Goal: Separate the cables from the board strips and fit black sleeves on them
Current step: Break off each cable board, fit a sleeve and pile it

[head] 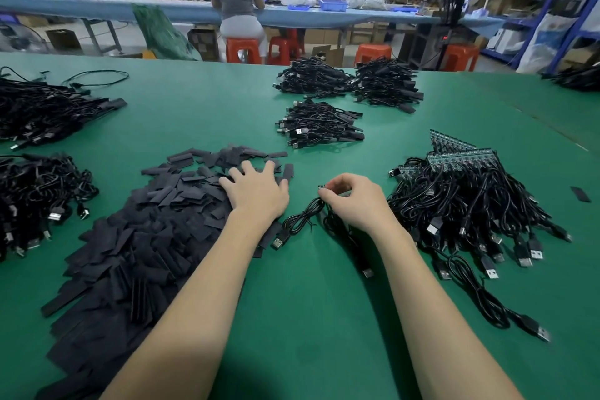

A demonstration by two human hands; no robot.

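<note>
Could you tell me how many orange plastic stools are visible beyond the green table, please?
4: one under the seated person, one beside it, two further right; others may be hidden.

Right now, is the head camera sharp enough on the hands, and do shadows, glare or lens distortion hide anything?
Head view: the left hand on the sleeve pile and the right hand pinching a small board end are sharp; soft arm shadows fall on the green table, hiding nothing; no glare there; the wide-angle lens bows the far edges; the background workers are soft.
</note>
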